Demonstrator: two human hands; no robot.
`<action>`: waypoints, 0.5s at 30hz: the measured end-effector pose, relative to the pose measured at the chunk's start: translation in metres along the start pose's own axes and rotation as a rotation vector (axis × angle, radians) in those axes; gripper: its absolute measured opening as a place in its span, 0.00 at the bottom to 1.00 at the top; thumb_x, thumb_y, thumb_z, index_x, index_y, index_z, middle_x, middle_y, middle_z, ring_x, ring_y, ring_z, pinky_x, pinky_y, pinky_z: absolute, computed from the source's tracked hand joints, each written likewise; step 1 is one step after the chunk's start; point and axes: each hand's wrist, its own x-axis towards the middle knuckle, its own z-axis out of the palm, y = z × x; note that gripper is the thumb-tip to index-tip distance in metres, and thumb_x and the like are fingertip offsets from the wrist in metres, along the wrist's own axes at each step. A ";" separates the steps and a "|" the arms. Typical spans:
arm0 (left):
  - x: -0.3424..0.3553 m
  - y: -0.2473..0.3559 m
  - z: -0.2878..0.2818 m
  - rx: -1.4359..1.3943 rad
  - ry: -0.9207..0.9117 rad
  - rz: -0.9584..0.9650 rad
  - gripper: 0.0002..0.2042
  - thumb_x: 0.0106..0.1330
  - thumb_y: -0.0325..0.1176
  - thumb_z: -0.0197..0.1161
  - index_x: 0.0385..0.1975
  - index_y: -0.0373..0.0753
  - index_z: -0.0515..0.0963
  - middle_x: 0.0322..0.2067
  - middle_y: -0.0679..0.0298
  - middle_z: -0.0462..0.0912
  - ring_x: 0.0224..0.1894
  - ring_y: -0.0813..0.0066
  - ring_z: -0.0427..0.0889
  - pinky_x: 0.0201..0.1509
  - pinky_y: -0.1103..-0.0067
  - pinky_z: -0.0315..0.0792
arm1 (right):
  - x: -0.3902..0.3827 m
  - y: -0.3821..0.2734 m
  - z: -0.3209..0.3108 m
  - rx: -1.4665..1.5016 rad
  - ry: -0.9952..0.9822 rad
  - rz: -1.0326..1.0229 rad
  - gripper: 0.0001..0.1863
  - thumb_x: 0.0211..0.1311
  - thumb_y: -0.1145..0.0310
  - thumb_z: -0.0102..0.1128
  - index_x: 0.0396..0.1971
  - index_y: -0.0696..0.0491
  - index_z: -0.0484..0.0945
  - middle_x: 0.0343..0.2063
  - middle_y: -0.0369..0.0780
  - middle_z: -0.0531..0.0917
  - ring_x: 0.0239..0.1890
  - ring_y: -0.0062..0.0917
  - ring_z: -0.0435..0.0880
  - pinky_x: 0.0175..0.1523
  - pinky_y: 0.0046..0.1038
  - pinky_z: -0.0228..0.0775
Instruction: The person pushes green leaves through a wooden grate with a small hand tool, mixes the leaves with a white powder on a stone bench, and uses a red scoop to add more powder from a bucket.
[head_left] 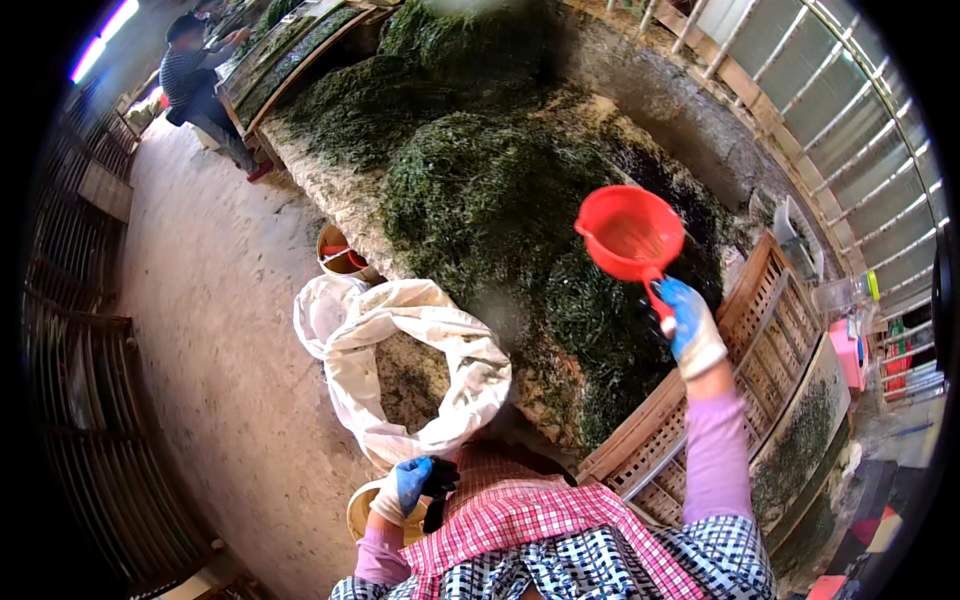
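Note:
My right hand (690,328), in a white and blue glove with black about the fingers, grips the handle of a red plastic dipper (630,232). The dipper is raised over a large heap of wet dark-green seaweed (470,190), and its bowl faces up with a little brownish content showing. My left hand (405,490), gloved alike, hangs low by my checked apron (560,515). Dark shapes at its fingertips blend together, so I cannot make out the fingers or any held thing. Just beyond it stands a white cloth sack (465,400), its mouth spread wide in a ring.
A brown slatted plastic crate (745,370) leans at the right beside the seaweed. Round tubs (335,250) stand near the sack. Barred windows (840,130) run along the right. At the far left, a person (195,85) works at a raised tray (300,65).

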 end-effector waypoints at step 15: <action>-0.010 0.045 -0.041 -0.146 0.220 0.128 0.23 0.74 0.46 0.49 0.48 0.28 0.78 0.39 0.55 0.86 0.36 0.64 0.87 0.39 0.75 0.80 | 0.188 -0.016 0.115 -0.687 -0.019 0.092 0.08 0.62 0.67 0.61 0.39 0.52 0.77 0.17 0.33 0.73 0.14 0.21 0.68 0.18 0.27 0.56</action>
